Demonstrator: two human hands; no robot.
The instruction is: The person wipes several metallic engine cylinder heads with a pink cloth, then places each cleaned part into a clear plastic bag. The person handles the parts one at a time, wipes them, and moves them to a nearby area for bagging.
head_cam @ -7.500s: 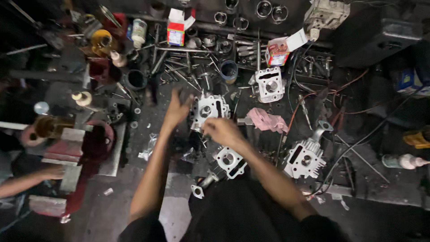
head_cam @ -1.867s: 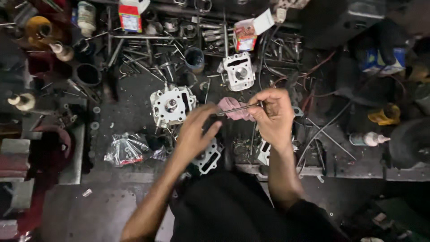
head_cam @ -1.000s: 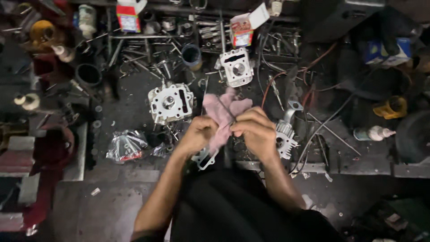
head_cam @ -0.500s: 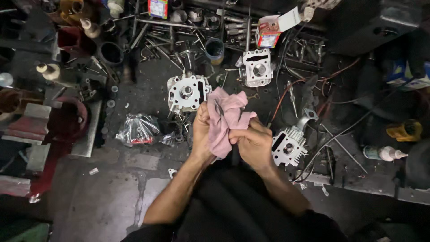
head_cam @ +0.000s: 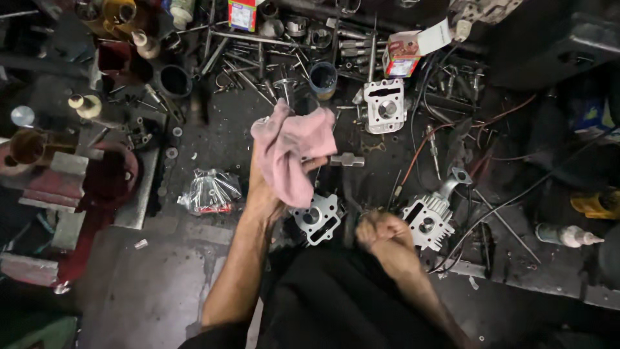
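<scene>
A pink rag [head_cam: 294, 152] is gripped in the left hand [head_cam: 268, 187], which is raised above the dark, oily workbench [head_cam: 213, 139] with the forearm running up from the lower edge of the view. The fingers are curled round the cloth from behind, so that it is bunched and draped over the hand, hiding most of the palm. The rag is held over the middle of the bench, just above a small grey cylinder head [head_cam: 316, 216] that lies near the front edge.

The right hand [head_cam: 384, 232] is drawn back close to the body, lower than the left, and is closed into a loose fist with the knuckles turned upward. Whether anything is held inside the fist cannot be told. It is placed between the small cylinder head and a finned cylinder head [head_cam: 426, 220] to its right, just beside both.

Farther back, a third grey engine casting [head_cam: 384, 106] is seen lying flat, with a blue cup [head_cam: 323, 77] to its left and a small red and white carton [head_cam: 403, 58] behind it. A clear plastic bag of small metal parts [head_cam: 210, 192] lies left of the left wrist. Loose bolts, rods and wires are scattered across the rear of the bench.
</scene>
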